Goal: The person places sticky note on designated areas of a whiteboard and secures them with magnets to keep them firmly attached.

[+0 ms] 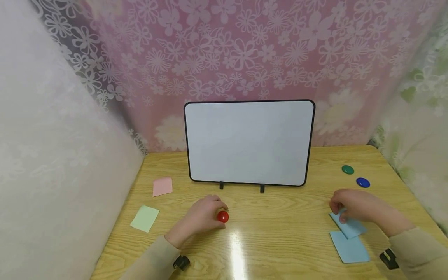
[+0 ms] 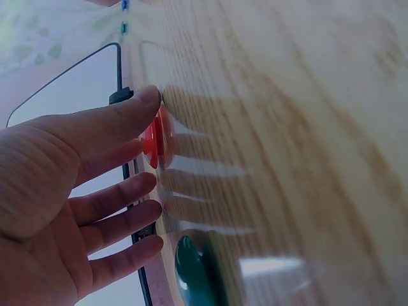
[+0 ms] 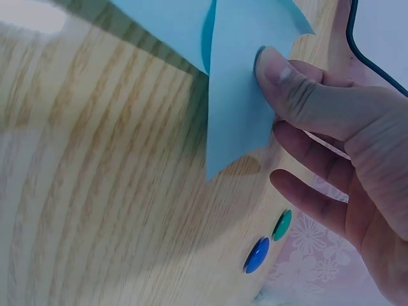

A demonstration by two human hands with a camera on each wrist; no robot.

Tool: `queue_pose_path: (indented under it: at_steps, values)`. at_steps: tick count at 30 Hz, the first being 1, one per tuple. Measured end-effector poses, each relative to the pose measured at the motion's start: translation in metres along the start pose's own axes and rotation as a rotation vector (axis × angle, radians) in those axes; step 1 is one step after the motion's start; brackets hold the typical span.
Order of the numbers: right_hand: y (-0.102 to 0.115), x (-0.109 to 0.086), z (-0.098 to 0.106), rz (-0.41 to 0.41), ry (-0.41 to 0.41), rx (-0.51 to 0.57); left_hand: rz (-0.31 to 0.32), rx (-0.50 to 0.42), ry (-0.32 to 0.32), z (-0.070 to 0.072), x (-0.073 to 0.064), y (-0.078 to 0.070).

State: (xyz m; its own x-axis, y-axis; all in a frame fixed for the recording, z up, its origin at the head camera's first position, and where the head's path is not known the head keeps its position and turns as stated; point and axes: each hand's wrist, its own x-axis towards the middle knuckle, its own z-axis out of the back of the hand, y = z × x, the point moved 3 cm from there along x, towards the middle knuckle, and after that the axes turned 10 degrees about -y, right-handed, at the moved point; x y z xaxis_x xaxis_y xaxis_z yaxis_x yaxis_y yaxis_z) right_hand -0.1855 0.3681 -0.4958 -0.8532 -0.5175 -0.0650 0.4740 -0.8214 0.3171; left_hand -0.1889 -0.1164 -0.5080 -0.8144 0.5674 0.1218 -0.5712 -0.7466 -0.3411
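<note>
1. Pinching red disc [image 1: 223, 216] with left hand [image 1: 204, 213], in front of whiteboard [image 1: 250, 142].
2. Pinching upper blue note [image 1: 353, 230] with right hand [image 1: 357, 204], in front and right of whiteboard.
3. Overlapping lower blue note [image 1: 351, 249] there.

Bright light fills the head view; glare streaks the wood-grain tabletop [image 1: 280, 225] in front of the whiteboard [image 1: 250, 142]; wrist views look hazy.
</note>
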Motion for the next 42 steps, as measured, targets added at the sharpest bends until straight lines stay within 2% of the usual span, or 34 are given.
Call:
queue_pose_path:
  at_steps: [5,11,21,24,32,37,42]
  values:
    - [0.001,-0.001,0.001,-0.01,-0.015,-0.02,0.014,0.01,0.003,-0.001,0.001,0.0]
    - [-0.007,-0.008,0.005,-0.084,-0.043,-0.088,0.023,0.02,0.003,0.001,0.002,-0.002]
    - [-0.017,-0.013,0.008,-0.246,0.0,-0.12,0.022,0.035,-0.007,0.002,0.004,-0.004]
    - [-0.017,-0.014,0.01,-0.275,0.02,-0.113,0.02,0.037,-0.009,0.002,0.004,-0.004]
    - [-0.017,-0.014,0.009,-0.269,0.001,-0.046,0.012,0.04,-0.015,0.004,0.005,-0.006]
    - [-0.017,-0.016,0.011,-0.295,0.003,0.018,0.018,0.04,-0.007,0.004,0.005,-0.007]
    - [-0.016,-0.022,0.015,-0.367,0.034,0.037,0.021,0.044,-0.009,0.003,0.004,-0.006]
